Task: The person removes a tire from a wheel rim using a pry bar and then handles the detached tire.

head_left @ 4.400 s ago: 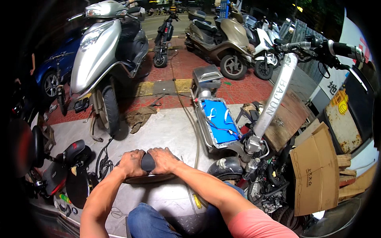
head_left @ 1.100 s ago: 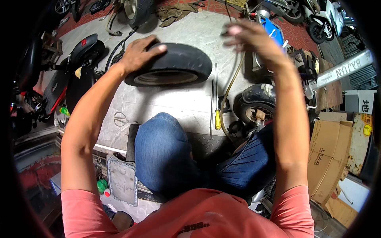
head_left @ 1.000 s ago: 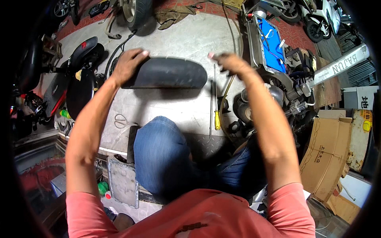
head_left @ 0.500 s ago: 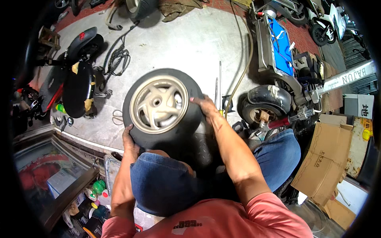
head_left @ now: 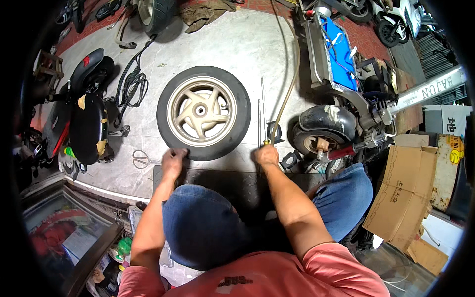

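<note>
Left hand (head_left: 173, 161) grips near edge of black rubber scooter tyre on beige spoked rim (head_left: 203, 113), flat on floor. Right hand (head_left: 266, 154) clenched around yellow-handled tool (head_left: 265, 143) beside tyre.

— What's the ground like here?
— A pale stone-tile floor (head_left: 232, 44), meeting red brick paving (head_left: 363, 37) toward the top right.
— And around the edges?
— A stripped scooter frame (head_left: 341, 74) with a blue panel on the right, flattened cardboard boxes (head_left: 403, 198) beside it, a black scooter seat (head_left: 89, 128) on the left, and a glass-topped cabinet (head_left: 64, 237) at lower left. Even daylight.
</note>
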A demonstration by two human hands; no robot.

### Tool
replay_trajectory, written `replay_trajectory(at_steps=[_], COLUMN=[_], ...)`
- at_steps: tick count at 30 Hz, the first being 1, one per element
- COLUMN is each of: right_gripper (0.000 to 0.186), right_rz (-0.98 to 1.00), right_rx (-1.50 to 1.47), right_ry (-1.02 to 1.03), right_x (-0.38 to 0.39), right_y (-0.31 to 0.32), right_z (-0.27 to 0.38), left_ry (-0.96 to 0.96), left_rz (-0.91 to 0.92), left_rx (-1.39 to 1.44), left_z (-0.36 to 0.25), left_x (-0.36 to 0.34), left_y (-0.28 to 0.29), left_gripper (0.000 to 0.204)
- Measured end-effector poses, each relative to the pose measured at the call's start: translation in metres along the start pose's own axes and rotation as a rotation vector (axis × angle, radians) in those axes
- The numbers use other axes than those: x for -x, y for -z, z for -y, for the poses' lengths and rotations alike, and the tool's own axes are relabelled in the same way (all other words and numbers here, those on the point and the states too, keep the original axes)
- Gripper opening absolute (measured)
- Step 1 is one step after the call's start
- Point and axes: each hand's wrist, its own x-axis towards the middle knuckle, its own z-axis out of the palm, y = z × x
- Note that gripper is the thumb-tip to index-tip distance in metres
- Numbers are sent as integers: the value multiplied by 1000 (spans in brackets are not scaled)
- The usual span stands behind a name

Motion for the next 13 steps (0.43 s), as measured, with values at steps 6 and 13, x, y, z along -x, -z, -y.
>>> replay_trajectory(at_steps=[6, 13], right_gripper=[32, 51], right_rz=[103, 73], right_rx=[304, 147], right_ry=[53, -28], right_x=[12, 32], right_y=[-17, 6], right_z=[-17, -6], left_ry=[191, 191], left_rz=[-440, -177], left_rx=[-390, -218], left_z=[-8, 29], left_x=[-118, -140], left_y=[27, 19], left_gripper=[90, 109])
